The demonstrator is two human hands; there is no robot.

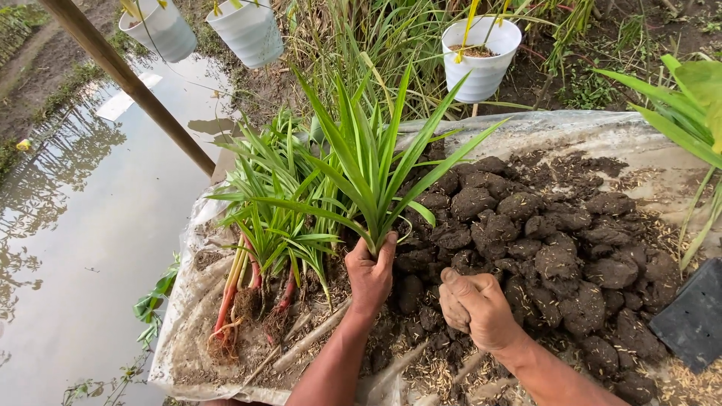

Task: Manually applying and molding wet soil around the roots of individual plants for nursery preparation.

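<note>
Outdoors, beside floodwater, left hand [370,272] grips a seedling [372,162] upright; right hand [475,304] fists over soil clods [556,240] on plastic sheet [639,146].

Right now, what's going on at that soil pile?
A person's left hand grips the base of a green long-leaved plant, holding it upright at the edge of a pile of dark soil clods. The right hand is a closed fist beside it, pressed toward the soil. More uprooted seedlings lie to the left on the plastic sheet.

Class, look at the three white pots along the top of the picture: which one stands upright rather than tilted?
The white pot on the right, behind the soil heap, stands upright with its open rim facing up. The two white pots on the left hang tilted.
</note>
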